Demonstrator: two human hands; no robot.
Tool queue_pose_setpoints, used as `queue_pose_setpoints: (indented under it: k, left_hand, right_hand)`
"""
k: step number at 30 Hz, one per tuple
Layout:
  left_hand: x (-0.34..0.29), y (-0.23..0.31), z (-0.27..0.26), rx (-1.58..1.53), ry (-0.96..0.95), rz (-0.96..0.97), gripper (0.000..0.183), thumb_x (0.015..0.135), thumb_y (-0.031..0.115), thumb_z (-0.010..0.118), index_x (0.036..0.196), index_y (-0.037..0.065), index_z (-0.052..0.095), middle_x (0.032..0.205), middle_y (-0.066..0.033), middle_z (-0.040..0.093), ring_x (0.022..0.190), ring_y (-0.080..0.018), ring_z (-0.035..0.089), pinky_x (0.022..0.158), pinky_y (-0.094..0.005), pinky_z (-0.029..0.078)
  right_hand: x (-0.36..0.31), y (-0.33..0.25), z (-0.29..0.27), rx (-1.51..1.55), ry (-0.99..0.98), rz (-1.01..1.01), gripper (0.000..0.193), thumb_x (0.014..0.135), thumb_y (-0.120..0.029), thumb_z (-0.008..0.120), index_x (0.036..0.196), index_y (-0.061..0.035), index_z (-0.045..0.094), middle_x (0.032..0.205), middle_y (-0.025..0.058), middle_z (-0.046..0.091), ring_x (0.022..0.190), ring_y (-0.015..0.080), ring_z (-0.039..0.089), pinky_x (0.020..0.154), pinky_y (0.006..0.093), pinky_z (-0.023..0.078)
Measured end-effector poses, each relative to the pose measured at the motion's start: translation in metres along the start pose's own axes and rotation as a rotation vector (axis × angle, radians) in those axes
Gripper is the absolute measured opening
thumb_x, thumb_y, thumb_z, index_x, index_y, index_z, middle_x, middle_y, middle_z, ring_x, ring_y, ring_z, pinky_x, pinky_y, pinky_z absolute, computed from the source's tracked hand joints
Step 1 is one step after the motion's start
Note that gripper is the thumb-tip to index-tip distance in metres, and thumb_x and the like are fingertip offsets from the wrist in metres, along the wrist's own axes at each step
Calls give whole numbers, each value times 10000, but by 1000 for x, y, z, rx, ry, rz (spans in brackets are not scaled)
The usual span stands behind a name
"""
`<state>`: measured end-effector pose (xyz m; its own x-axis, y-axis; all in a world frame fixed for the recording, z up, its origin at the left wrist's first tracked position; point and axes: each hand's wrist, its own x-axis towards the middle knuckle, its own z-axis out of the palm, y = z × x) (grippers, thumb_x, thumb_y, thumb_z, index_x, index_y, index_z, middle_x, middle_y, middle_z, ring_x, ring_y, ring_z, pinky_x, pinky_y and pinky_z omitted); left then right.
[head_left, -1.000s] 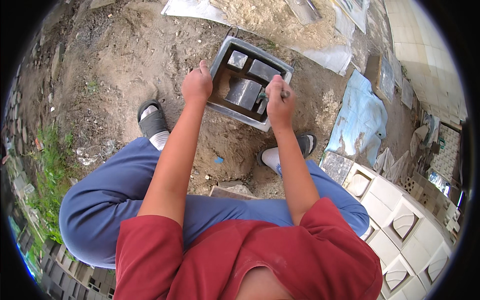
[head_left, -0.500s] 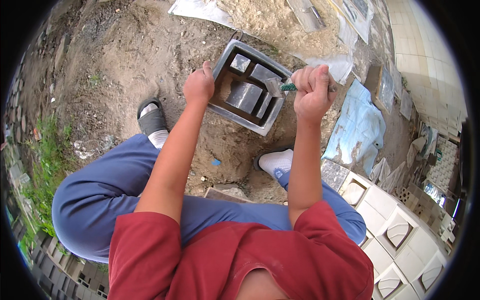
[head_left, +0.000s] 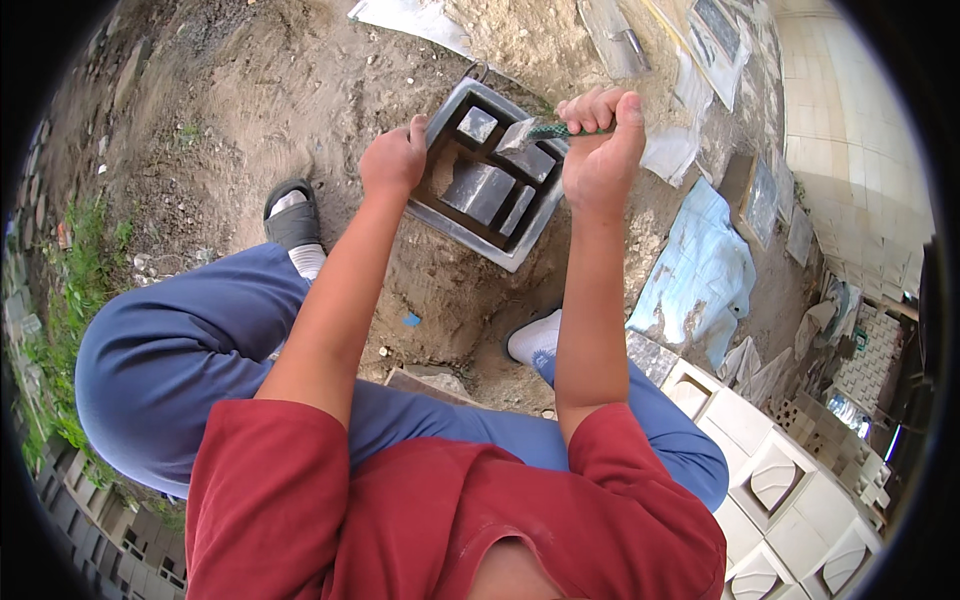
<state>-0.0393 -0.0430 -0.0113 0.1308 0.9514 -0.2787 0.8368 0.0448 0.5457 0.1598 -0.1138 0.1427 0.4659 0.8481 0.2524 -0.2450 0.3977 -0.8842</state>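
Note:
On the dirt between my feet lies a grey rectangular mould [head_left: 462,237] with raised blocks inside, tilted slightly to one side. Brown sandy material lines the gaps between its blocks. My left hand [head_left: 393,162] is closed on the mould's left rim, thumb pointing up. In my right hand [head_left: 602,155], fingers wrapped round its green patterned handle, is a flat-bladed scraper [head_left: 516,137]. Its blade hovers or rests over the mould's upper middle blocks; contact cannot be made out. A thin wire loop [head_left: 476,71] sticks out at the mould's far corner.
A dirty light-blue cloth [head_left: 700,265] lies on the ground to the right. White moulded blocks [head_left: 755,440] stand in rows at the lower right. Beyond the mould are pale sand [head_left: 530,35], white sheeting [head_left: 415,22] and a board [head_left: 612,40]. Grass [head_left: 85,280] grows at left.
My right hand has moved left and away from me, turning so that the scraper's blade lies farther up the mould. My left hand stays on the rim. The whole view has shifted slightly.

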Motion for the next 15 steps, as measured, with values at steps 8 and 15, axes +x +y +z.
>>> queue_pose_setpoints:
  k: [8,15]
  left_hand:
    - [-1,2,0,5,39,-43,688,1079,580,337,995,80,802,993,-229,758,962,-434,723,875,-533,563]
    - [4,1,3,0,-4,-53,699,1078,586,344,929,66,787,952,-235,753,935,-443,722,869,-538,563]
  right_hand:
    - [12,37,-3,47,-189,90,462,1090,-471,392,823,-95,366,802,24,354,757,164,342,734,332,349]
    - [8,74,-15,-60,-206,112,474,1091,-474,376,820,-85,366,793,30,367,744,160,350,697,324,347]
